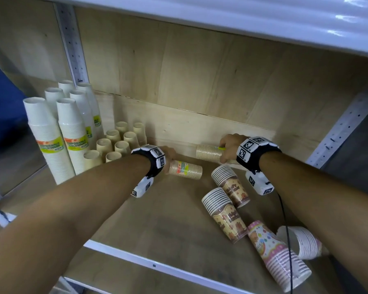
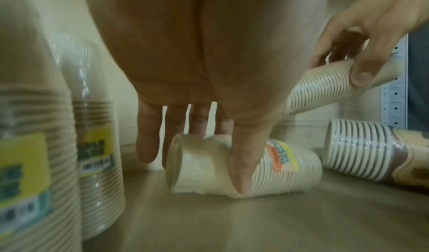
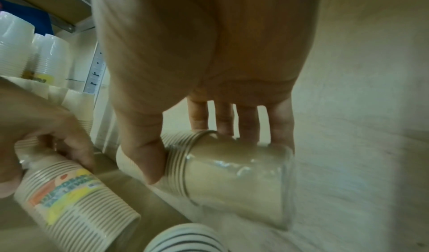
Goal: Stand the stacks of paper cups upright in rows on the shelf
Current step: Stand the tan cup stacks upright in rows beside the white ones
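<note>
My left hand grips a beige cup stack with a coloured label that lies on its side on the wooden shelf; the thumb and fingers curl round its narrow end. Further right, my right hand holds a second beige stack lying by the back panel, slightly lifted; its wrapped narrow end sits between thumb and fingers. To the left, short beige stacks and tall white stacks stand upright in rows.
Two brown printed stacks, a pink party stack and a white stack lie toppled at the front right. A white upper shelf overhangs. Perforated metal posts frame the sides. A black cable hangs from my right wrist.
</note>
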`<state>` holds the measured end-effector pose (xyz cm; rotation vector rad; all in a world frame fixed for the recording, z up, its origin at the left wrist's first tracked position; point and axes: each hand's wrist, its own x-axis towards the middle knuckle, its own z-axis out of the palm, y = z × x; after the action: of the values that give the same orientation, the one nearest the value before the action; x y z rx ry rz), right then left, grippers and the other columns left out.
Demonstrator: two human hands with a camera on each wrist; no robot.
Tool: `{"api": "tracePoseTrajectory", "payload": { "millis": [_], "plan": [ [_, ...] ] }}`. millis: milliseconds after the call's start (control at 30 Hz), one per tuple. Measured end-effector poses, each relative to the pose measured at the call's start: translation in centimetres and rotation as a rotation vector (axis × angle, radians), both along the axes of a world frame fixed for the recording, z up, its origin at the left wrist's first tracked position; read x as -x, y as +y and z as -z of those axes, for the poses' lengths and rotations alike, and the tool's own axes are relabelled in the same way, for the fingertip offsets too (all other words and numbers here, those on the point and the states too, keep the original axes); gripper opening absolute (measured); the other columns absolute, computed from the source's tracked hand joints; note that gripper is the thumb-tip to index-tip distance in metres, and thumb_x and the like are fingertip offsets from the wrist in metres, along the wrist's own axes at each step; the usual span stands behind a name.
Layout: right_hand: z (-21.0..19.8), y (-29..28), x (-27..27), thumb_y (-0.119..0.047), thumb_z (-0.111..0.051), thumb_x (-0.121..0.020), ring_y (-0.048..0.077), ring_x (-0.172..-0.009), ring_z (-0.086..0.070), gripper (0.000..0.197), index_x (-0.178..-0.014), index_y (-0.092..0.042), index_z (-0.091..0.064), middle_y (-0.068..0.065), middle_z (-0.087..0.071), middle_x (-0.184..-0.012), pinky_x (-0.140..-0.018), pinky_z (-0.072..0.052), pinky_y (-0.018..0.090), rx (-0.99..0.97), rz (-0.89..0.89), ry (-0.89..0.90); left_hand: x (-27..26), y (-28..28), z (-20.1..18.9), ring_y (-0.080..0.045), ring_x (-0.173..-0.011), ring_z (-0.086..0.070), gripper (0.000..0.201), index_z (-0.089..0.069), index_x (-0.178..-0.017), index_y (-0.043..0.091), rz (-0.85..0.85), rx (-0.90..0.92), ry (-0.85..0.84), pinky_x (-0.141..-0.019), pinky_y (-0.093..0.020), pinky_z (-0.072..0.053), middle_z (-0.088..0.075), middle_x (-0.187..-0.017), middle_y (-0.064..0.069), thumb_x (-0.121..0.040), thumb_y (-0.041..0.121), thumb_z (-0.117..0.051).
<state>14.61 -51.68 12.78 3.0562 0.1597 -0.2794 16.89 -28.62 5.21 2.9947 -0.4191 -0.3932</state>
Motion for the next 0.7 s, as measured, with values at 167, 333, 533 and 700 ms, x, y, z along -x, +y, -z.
{"api": "tracePoseTrajectory", "payload": {
  "millis": [167, 333, 533, 700],
  "plan": [
    [-0.7, 1.1, -0.2, -0.037, -0.077, -0.067, 0.021, -0.09, -0.067, 0.046, -0.108, -0.016, -0.07, 0.004, -0.07, -0.101, -0.056, -0.039, 0.02, -0.015, -0.023, -0.022, 0.3, 0.0, -3.3, -0.024, -0.11, -0.063, 0.048, -0.063, -0.122, 0.01, -0.007, 0.064, -0.015, -0.085, -0.027, -0.05, -0.064, -0.121, -0.009, -0.077, 0.019, -0.08],
    [-1.4, 1.7, -0.1, -0.034, -0.08, -0.068, 0.019, -0.091, -0.065, 0.045, -0.108, -0.015, -0.071, 0.0, -0.068, -0.106, -0.061, -0.043, 0.021, -0.123, -0.051, -0.059, 0.4, -0.2, -6.8, -0.024, -0.116, -0.06, 0.048, -0.062, -0.125, 0.009, -0.01, 0.112, -0.097, -0.089, -0.027, -0.047, -0.062, -0.126, -0.009, -0.081, 0.017, -0.078],
    [-1.2, 3.8, 0.3, -0.015, -0.079, -0.073, 0.025, -0.103, -0.067, 0.036, -0.106, -0.001, -0.072, 0.012, -0.07, -0.114, -0.074, -0.048, 0.024, -0.134, -0.133, -0.087, 0.5, -0.9, -8.8, -0.024, -0.123, -0.053, 0.046, -0.059, -0.128, 0.001, 0.033, 0.155, -0.035, -0.071, -0.011, -0.042, -0.051, -0.137, -0.013, -0.084, -0.002, -0.07],
    [-0.8, 5.4, 0.0, -0.023, -0.081, -0.074, 0.019, -0.097, -0.064, 0.041, -0.111, -0.008, -0.071, 0.005, -0.069, -0.112, -0.082, -0.051, 0.027, -0.157, -0.158, 0.016, 1.6, -1.4, -8.7, -0.026, -0.118, -0.056, 0.045, -0.06, -0.127, 0.005, 0.068, 0.113, -0.028, -0.079, -0.024, -0.043, -0.054, -0.132, -0.013, -0.084, -0.002, -0.068]
  ]
}}
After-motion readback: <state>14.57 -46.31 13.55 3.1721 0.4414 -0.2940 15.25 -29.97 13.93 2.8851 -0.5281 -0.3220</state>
